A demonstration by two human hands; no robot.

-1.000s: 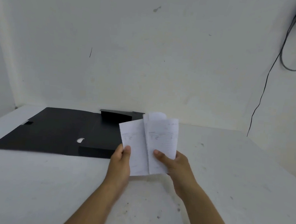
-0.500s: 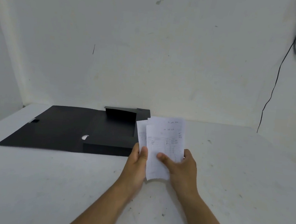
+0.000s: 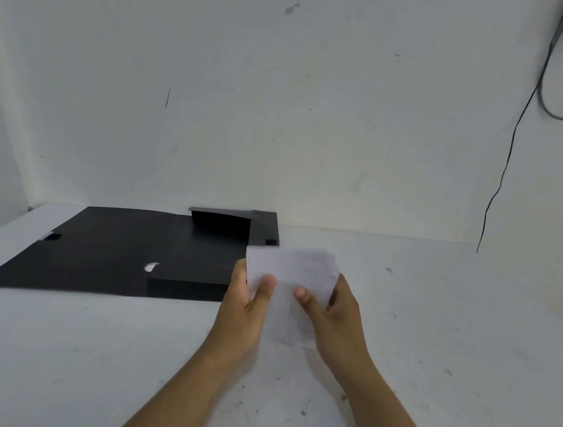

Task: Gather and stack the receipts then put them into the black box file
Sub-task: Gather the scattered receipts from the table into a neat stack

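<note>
Just right of the frame's centre, both hands pinch the receipts (image 3: pixel 295 283) between them: the left hand (image 3: pixel 245 308) grips the left edge with its thumb on the face, the right hand (image 3: pixel 335 316) the right edge likewise. The sheets (blurred, print unreadable) are held above the white desk (image 3: pixel 451 333). To the left lies the black box file (image 3: pixel 125 253), opened flat, its right corner just beside the papers. A dark cable (image 3: pixel 504 173) hangs down the wall at upper right.
</note>
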